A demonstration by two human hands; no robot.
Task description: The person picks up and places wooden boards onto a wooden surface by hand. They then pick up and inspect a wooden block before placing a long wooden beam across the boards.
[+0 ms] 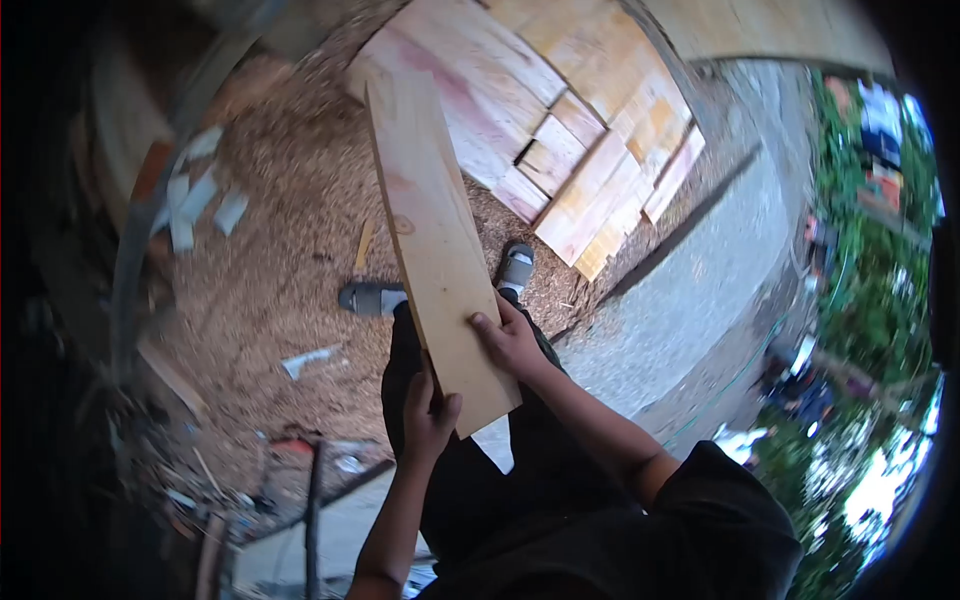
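Note:
I hold a long pale wooden plank in both hands, its far end pointing away from me toward a pile of boards. My left hand grips the plank's near end from its left edge. My right hand grips the right edge a little farther up. The plank has a pinkish stain and a small knot near its middle. Below it I see my dark trousers and my two feet in grey sandals.
Flat-laid wooden boards are stacked ahead on ground covered in sawdust. Small pale offcuts lie at the left. A concrete strip runs along the right, with greenery beyond. Scrap and a dark bar lie at lower left.

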